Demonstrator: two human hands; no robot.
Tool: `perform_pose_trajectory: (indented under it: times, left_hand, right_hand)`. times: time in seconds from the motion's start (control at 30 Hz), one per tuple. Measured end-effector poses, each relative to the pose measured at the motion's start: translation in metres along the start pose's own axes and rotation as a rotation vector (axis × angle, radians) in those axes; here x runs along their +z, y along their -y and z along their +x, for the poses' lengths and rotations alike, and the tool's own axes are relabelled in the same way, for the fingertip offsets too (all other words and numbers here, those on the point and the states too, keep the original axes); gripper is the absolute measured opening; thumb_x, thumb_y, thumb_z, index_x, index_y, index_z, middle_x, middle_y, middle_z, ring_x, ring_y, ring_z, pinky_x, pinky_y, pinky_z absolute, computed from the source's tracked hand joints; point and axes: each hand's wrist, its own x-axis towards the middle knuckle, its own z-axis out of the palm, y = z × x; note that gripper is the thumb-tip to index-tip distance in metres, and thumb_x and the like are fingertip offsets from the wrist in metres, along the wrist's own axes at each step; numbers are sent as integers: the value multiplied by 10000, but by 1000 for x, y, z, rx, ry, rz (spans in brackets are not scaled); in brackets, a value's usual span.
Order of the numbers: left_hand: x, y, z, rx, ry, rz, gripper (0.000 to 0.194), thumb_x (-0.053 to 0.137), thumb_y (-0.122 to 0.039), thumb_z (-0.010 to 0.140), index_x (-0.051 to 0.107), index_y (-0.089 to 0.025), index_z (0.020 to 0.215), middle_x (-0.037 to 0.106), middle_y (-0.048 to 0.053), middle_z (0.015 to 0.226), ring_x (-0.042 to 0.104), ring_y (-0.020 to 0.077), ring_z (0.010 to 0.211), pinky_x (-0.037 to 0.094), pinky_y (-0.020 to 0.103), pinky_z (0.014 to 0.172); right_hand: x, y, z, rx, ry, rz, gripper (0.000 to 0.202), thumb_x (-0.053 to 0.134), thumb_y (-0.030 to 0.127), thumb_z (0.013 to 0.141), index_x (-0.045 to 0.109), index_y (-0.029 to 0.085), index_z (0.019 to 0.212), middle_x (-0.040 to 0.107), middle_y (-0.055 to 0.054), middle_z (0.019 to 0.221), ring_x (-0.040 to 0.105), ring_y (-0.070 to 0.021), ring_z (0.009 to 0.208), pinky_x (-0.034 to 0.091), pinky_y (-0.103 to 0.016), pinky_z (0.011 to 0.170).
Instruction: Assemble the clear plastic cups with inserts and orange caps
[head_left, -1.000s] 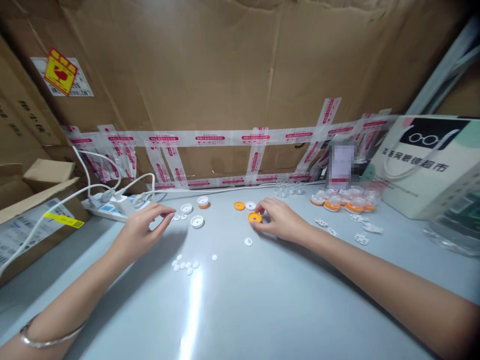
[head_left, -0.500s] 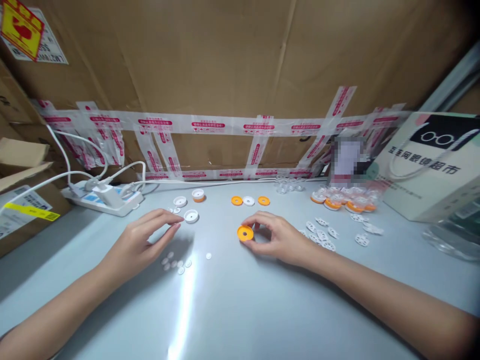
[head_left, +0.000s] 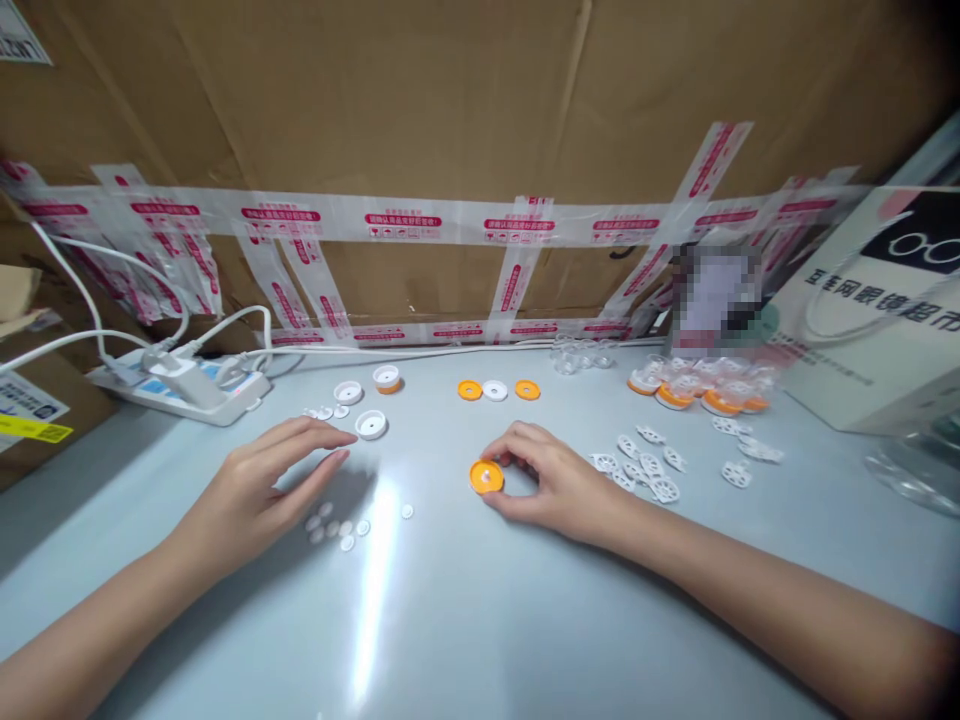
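In the head view, the right hand [head_left: 553, 488] pinches an orange disc [head_left: 478, 478] between thumb and fingers. Left of that grip, the left hand [head_left: 262, 478] holds thumb and forefinger apart near a white round cap [head_left: 370, 426]; beyond the grip lies a white ring [head_left: 502, 391].

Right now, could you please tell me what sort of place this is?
Probably a makeshift workbench: the right hand holds a round orange plastic piece, flat white perforated plastic pieces lie nearby, and brown cardboard stands behind.
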Motion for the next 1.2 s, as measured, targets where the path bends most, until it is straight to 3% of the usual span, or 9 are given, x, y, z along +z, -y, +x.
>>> perform_pose_trajectory:
  times: [0.13, 0.23, 0.33, 0.47, 0.57, 0.67, 0.9, 1.07, 1.2]
  left_hand:
    - [-4, 1, 4, -25, -24, 31, 166, 499, -248, 859, 588, -223, 996, 619, 42, 977, 579, 167, 892, 456, 216, 663]
    - [-21, 12, 6, -66, -14, 104, 168, 502, -288, 856, 601, -204, 962, 636, 41, 929, 583, 167, 845, 433, 192, 582]
    - [-49, 32, 3, -172, 89, 192, 189, 529, -356, 836, 618, -212, 920, 650, 9, 901, 584, 149, 791, 407, 178, 579]
    - [-76, 55, -10, -385, 336, 227, 190, 528, -366, 826, 625, -225, 908, 658, -25, 885, 580, 136, 773, 397, 193, 662]
    - [-74, 58, -13, -467, 531, 188, 164, 506, -295, 818, 636, -210, 872, 657, -18, 835, 570, 139, 742, 384, 200, 668]
    - [-66, 51, -9, -491, 596, 167, 169, 488, -258, 797, 633, -188, 851, 655, 2, 840, 566, 151, 752, 381, 211, 695]
    - [-60, 45, 0, -477, 614, 144, 202, 470, -291, 780, 612, -157, 831, 659, 25, 839, 563, 164, 770, 384, 209, 714]
    - [-60, 51, -2, -505, 625, 151, 234, 488, -337, 778, 645, -165, 802, 672, 1, 755, 562, 154, 692, 391, 196, 656]
    - [-60, 51, -7, -403, 526, 155, 211, 508, -338, 795, 654, -188, 773, 672, -24, 707, 571, 144, 656, 413, 206, 639]
  right_hand:
    - [-1, -2, 0, 4, -15, -41, 165, 616, 235, 727, 599, 207, 889, 561, -26, 850, 500, -174, 851, 407, -316, 801]
    - [-3, -2, 1, 29, 0, -44, 170, 618, 259, 733, 591, 213, 894, 564, -26, 862, 502, -180, 862, 406, -326, 805]
    - [-3, -1, 1, 47, 24, -45, 178, 613, 286, 740, 580, 219, 902, 565, -28, 893, 505, -184, 880, 409, -337, 813]
    - [-4, 0, 1, 67, 37, -47, 306, 614, 337, 737, 543, 226, 1014, 565, -37, 920, 516, -200, 899, 423, -355, 806]
    - [-5, 0, 0, 93, 34, -40, 429, 624, 375, 723, 501, 235, 1109, 569, -41, 926, 534, -208, 894, 439, -364, 790]
    - [-7, 1, 0, 84, 19, -54, 433, 623, 379, 720, 503, 239, 1112, 582, -38, 920, 550, -208, 880, 449, -361, 777]
    - [-18, 6, -2, -10, -13, -164, 407, 635, 314, 714, 524, 206, 1090, 611, -47, 910, 562, -215, 889, 432, -370, 804]
    - [-23, 11, -2, -28, 41, -201, 242, 620, 282, 729, 569, 200, 951, 614, -37, 882, 565, -196, 841, 426, -352, 778]
    - [-21, 9, -1, 6, 64, -167, 205, 625, 289, 723, 574, 197, 899, 605, -32, 841, 558, -181, 785, 433, -322, 728]
